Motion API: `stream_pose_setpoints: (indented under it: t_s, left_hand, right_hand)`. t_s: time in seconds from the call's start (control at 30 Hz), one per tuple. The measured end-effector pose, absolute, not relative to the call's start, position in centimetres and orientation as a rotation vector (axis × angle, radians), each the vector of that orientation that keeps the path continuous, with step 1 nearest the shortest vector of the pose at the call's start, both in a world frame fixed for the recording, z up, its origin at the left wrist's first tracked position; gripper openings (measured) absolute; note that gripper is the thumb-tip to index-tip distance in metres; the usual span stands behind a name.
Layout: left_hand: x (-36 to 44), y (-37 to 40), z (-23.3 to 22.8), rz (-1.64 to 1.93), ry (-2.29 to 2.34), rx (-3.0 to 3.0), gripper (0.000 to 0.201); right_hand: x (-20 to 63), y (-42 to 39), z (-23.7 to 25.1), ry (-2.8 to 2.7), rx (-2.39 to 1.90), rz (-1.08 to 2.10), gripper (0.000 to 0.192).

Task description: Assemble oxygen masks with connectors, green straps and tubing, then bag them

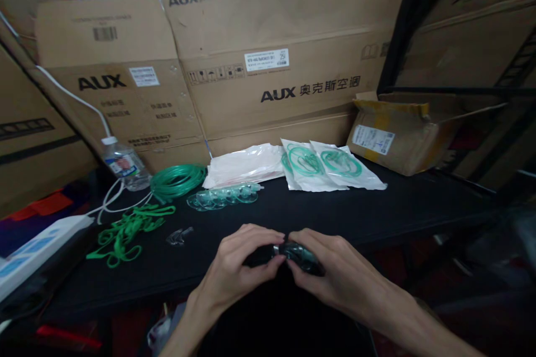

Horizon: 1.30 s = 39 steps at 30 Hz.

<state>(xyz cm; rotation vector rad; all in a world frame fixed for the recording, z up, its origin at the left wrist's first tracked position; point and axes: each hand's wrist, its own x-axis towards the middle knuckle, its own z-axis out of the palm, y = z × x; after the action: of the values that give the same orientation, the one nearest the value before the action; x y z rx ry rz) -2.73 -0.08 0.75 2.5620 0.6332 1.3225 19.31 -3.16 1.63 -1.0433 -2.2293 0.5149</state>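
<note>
Both hands work at the near edge of the black tabletop (pixel 377 206). The left hand (pixel 238 268) and the right hand (pixel 335 270) meet fingertip to fingertip, each closed around one end of a small clear mask piece (pixel 299 254) with a pale metal strip at its top. The piece is held just above the tabletop edge, between the two thumbs. Its exact outline is hard to read against the dark surface.

Behind the hands lie more parts:
- a row of clear mask shells (pixel 221 198)
- a single clear part (pixel 179 236) lying apart, near the left hand
- a pile of green elastic straps (pixel 125 231)
- a coil of green tubing (pixel 178 180)
- two sealed bags (pixel 330 166) holding green tubing, beside a stack of empty white bags (pixel 247 166)
- a water bottle (pixel 124 164), a white power strip (pixel 37 245) and stacked cartons (pixel 285 61)

Risk assessment: the piece sits over the tabletop edge, so a loosened pinch would likely drop it to the floor. Excess thumb pressure could bend the thin strip or crack the clear shell. The transparent material gives poor contrast here, so misalignment may go unnoticed.
</note>
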Motion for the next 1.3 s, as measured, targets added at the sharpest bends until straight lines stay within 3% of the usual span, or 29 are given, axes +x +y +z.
stream_pose_setpoints:
  t_s: [0.23, 0.4, 0.7, 0.97, 1.3]
  left_hand:
    - [-3.2, 0.0, 0.7, 1.229, 0.574, 2.612, 0.041]
    - [-3.3, 0.0, 0.9, 1.247, 0.605, 2.591, 0.034]
    - [-10.1, 0.4, 1.7, 1.111, 1.284, 2.599, 0.020]
    - [-18.1, 0.6, 0.6, 0.984, 1.663, 2.656, 0.039]
    - [-20.2, 1.1, -0.2, 0.812, 1.815, 2.587, 0.057]
  right_hand:
    - [19.4, -2.9, 1.7, -2.141, -1.023, 0.690, 0.004]
    - [19.5, -2.9, 1.8, -2.173, -1.052, 0.645, 0.005]
    - [19.5, -2.1, 0.8, -2.231, -1.095, 0.561, 0.008]
    - [19.6, -2.1, 0.9, -2.238, -1.070, 0.592, 0.012]
    - [19.7, -2.0, 0.7, -2.278, -1.045, 0.600, 0.009]
